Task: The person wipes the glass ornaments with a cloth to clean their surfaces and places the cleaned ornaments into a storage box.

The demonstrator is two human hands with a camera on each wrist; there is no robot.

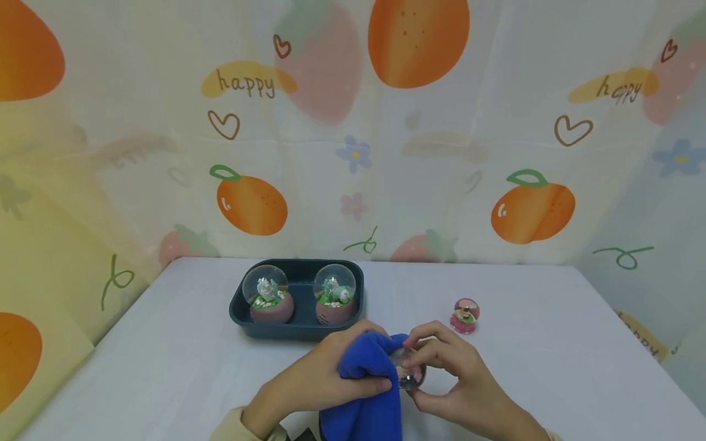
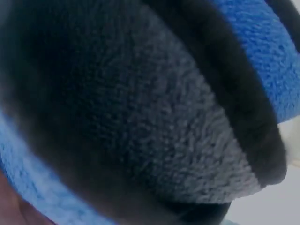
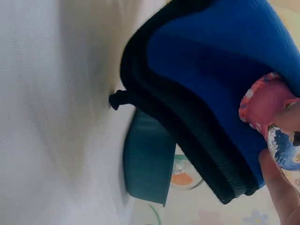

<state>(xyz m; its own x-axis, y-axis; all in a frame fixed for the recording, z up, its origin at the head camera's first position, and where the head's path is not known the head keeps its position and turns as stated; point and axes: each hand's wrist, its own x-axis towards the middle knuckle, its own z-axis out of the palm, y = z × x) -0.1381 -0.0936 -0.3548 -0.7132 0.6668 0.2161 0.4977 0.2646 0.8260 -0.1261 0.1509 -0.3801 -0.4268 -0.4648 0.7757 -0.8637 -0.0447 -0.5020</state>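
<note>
My left hand grips a folded blue cloth, thumb in front, and holds it against a small snow globe. The right hand pinches that globe between its thumb and fingers. In the right wrist view the globe's pink base lies against the blue cloth, and its glass ball shows beside my fingers. Dark edging runs along the cloth, which hangs below my left hand. Close up, the cloth fills most of the left wrist view and hides the left fingers.
Behind the hands stands a dark teal tray with two larger snow globes in it, one left and one right. A small pink-based globe stands on the white table at the right. A fruit-print curtain hangs behind.
</note>
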